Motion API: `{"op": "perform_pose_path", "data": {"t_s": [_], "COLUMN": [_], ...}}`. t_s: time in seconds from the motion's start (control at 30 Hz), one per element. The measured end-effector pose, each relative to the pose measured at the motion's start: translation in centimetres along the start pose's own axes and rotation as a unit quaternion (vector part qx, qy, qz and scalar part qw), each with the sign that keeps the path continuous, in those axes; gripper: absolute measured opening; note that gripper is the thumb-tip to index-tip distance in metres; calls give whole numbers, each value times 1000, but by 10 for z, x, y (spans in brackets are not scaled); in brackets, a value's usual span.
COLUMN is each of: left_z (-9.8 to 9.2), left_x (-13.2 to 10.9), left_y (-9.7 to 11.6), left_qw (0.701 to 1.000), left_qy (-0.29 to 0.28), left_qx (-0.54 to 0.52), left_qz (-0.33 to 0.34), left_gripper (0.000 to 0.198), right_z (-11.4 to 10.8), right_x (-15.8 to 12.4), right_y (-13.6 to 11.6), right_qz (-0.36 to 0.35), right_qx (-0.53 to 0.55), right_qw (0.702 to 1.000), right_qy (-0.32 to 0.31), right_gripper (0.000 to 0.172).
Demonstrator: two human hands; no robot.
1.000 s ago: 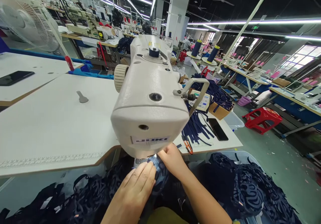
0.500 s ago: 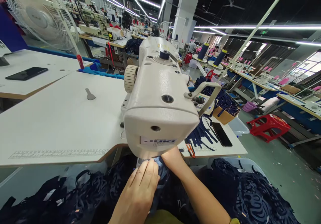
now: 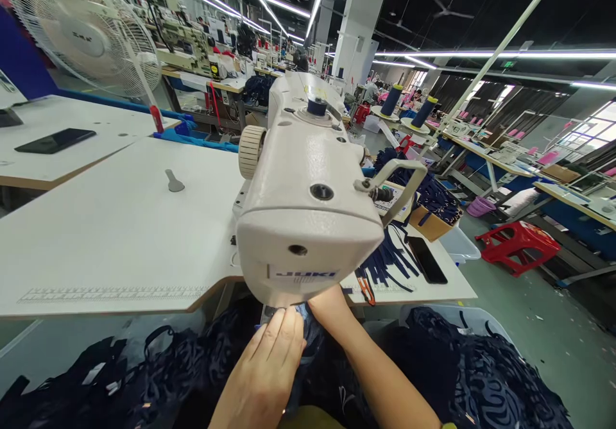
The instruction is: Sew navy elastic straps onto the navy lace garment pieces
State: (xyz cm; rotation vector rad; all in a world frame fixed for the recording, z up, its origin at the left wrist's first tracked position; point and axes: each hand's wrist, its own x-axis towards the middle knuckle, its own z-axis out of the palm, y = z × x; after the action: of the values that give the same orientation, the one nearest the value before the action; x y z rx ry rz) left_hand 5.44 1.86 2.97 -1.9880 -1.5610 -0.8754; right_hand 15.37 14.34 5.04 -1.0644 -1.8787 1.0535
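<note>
A white sewing machine (image 3: pixel 308 153) stands in front of me, its head hiding the needle area. Just below that head, my left hand (image 3: pixel 272 355) has its fingers close together on dark blue fabric (image 3: pixel 312 336), closed on it as far as I can see; the thumb is out of sight. My right hand (image 3: pixel 330 304) reaches under the machine head from the right. Its fingers are hidden behind the machine, so their grip cannot be made out. The fabric hangs down between my forearms toward my lap.
Dark blue straps (image 3: pixel 385 259), an orange-handled tool (image 3: pixel 366 288) and a phone (image 3: pixel 426 259) lie right of the machine. A small metal piece (image 3: pixel 174 181) lies on the left tabletop. Bins of navy garments (image 3: pixel 486 365) stand below the table edge. A red stool (image 3: pixel 520 243) is farther right.
Both hands stay almost in place at the fabric under the machine head. The view has shifted very slightly, and the fan at left sits a little farther right.
</note>
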Motion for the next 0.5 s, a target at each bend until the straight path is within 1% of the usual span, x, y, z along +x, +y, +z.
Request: {"op": "perform_pose_path", "data": {"t_s": [0.1,0.17,0.23,0.33,0.43,0.5], "left_z": [0,-2,-8,-19,-26,-26], "left_x": [1,4,8,14,18,18], "left_y": [0,-3,-7,-14,-14,-12], "left_qw": [1000,1000,997,991,990,991], "left_qy": [2,-1,-8,-34,-36,-30], "left_qx": [9,29,61,93,104,103], "left_qz": [-5,3,37,89,82,75], "left_gripper": [40,41,37,31,31,32], "right_z": [0,-1,-1,-1,-1,0], "right_x": [1,1,1,1,2,2], "right_y": [-2,-4,-6,-8,-6,-2], "right_qz": [-15,-24,-31,-42,-42,-32], "right_qx": [1,9,18,22,15,9], "right_qw": [1000,1000,999,999,999,999], "right_qy": [-1,-4,-9,-11,-10,-9], "right_gripper": [13,14,17,23,21,18]}}
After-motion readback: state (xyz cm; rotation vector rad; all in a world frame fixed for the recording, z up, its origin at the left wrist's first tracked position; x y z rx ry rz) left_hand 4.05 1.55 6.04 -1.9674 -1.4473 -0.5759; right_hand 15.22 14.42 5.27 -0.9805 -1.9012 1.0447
